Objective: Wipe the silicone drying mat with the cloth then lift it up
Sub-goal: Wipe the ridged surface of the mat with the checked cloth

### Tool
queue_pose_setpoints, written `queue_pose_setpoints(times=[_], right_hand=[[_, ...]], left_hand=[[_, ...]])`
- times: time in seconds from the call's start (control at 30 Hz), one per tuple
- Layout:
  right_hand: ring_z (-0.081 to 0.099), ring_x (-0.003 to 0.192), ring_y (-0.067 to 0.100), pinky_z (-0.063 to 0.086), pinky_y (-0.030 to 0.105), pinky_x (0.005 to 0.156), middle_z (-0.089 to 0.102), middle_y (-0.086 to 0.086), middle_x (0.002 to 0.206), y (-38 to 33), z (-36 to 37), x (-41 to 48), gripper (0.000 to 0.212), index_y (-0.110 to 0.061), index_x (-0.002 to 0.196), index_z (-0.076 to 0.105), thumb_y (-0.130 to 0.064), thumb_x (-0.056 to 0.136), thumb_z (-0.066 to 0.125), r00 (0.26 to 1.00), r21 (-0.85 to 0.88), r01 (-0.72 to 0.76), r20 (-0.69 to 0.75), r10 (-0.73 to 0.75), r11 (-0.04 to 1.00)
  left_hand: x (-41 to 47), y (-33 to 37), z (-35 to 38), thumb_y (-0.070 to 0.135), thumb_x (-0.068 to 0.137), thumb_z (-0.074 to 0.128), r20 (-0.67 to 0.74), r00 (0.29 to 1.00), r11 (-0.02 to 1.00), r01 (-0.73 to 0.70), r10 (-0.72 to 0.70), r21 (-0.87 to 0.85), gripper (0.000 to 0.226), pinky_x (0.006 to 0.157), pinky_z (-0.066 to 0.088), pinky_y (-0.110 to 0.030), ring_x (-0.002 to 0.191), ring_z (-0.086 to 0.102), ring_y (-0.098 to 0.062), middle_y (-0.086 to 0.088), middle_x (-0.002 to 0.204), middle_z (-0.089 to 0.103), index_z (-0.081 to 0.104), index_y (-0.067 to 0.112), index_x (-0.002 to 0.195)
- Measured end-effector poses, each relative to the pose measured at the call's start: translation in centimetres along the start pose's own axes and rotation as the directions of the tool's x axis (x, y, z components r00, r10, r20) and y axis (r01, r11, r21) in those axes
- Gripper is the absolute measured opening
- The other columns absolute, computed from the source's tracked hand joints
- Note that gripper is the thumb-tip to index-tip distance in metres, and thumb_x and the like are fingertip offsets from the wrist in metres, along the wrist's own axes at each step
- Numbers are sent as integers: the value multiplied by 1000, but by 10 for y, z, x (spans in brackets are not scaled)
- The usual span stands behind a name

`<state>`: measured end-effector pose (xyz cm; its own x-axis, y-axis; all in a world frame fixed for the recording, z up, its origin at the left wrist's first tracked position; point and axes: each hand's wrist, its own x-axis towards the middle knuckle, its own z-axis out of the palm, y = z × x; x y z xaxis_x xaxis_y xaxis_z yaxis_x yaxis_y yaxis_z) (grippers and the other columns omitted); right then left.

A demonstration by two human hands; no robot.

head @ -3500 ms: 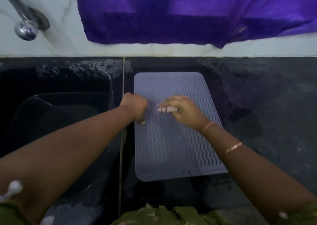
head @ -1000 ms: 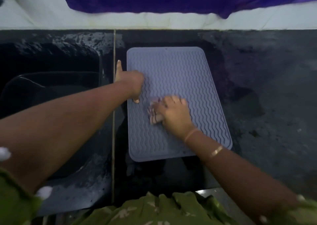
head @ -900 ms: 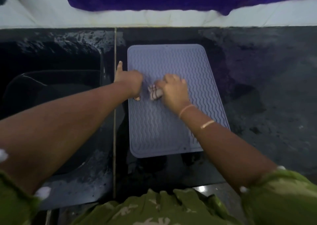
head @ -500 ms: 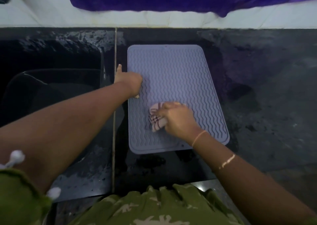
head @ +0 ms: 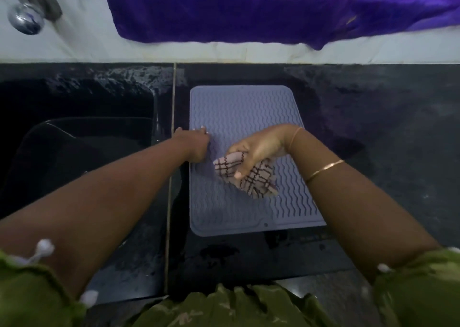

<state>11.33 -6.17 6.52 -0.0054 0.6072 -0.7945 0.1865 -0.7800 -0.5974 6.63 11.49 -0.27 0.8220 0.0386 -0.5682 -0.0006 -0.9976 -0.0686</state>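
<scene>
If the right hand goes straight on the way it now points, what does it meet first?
Most likely the left hand, resting at the left edge of the mat; the right hand, holding the cloth, points leftward at it. Depth unclear.

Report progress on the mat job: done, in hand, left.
Done: nothing certain; the wiped area does not show. In hand: the right hand grips the checked cloth over the mat, and the left hand rests at its left edge. Left: the lift; the mat lies flat on the counter.

One mat (head: 239, 112), one cloth (head: 258, 181), two hands (head: 195, 144) (head: 258, 152), one tap (head: 25, 20)
</scene>
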Motion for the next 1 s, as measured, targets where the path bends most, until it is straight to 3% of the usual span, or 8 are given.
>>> queue_pose_setpoints(times=[0.13, 0.23, 0.4, 0.47, 0.6, 0.7, 0.83, 1.0], right_hand=[[59, 109, 35, 43, 59, 96, 61, 21, 120, 5, -3, 12, 33, -11, 114, 60, -6, 83, 67, 980, 33, -16, 201, 9, 999], [56, 113, 24, 46, 40, 98, 60, 1, 120, 6, -5, 21, 52, -20, 124, 56, -20, 77, 76, 989, -200, -43, -149, 13, 979], [23, 138, 35, 24, 54, 111, 26, 12, 149, 19, -5, 43, 80, -35, 143, 29, -43, 76, 72, 611, -422, -249, -766, -197, 872], [39, 129, 32, 35, 49, 104, 41, 11, 139, 18, 7, 45, 63, -26, 136, 41, -52, 82, 61, 445, -417, -240, -850, -283, 877], [36, 128, 35, 32, 50, 105, 39, 17, 139, 29, 59, 67, 86, -16, 133, 42, -78, 74, 41, 513, -420, -377, -837, -192, 826], [29, 134, 37, 25, 54, 104, 33, 20, 145, 41, 86, 83, 75, -21, 134, 42, -69, 80, 27, 412, -430, -484, -880, -235, 762], [51, 107, 38, 39, 47, 77, 57, 16, 116, 37, 96, 82, 31, -17, 100, 61, -39, 78, 57, 290, -444, -486, -895, -340, 753], [60, 81, 33, 45, 43, 69, 64, 11, 91, 44, 148, 59, 29, -16, 89, 68, -31, 64, 70, 282, -544, -415, -839, -466, 729]], left_hand=[[0, 0, -1, 29, 94, 49, 33, 999, 1000, 18, -18, 21, 73, 116, 10, -57, 146, 18, -23, -2, 161, 1, 7, 16, 153], [0, 1, -3, 28, 96, 48, 49, 998, 998, 33, -35, 44, 72, 116, 7, -56, 146, 19, -22, 0, 161, -1, 6, 18, 153], [-5, 5, -6, 29, 95, 47, 18, 1000, 998, 23, -24, 66, 69, 116, 6, -56, 145, 22, -23, -2, 161, 7, 11, 16, 152], [-6, 2, -7, 31, 93, 50, 30, 999, 999, 12, -13, 31, 73, 116, 4, -57, 146, 18, -24, -3, 161, 3, 9, 17, 153], [-8, -5, -13, 48, 74, 72, 152, 988, 996, 18, -4, -92, 114, 116, 1, -56, 149, -1, -22, -3, 160, -14, -4, 16, 153], [-12, 3, -10, 59, 64, 77, 193, 981, 999, 28, -32, 23, 135, 116, -7, -55, 148, -10, -23, -7, 159, -20, -16, 11, 150], [-15, 13, -10, 65, 59, 76, 151, 986, 986, 49, -72, 157, 141, 116, -7, -55, 149, -5, -26, -12, 159, -14, -14, 6, 150], [-14, 10, -10, 67, 58, 75, 177, 981, 982, 48, -81, 183, 143, 116, -9, -56, 148, -5, -27, -12, 159, -16, -17, 6, 149]])
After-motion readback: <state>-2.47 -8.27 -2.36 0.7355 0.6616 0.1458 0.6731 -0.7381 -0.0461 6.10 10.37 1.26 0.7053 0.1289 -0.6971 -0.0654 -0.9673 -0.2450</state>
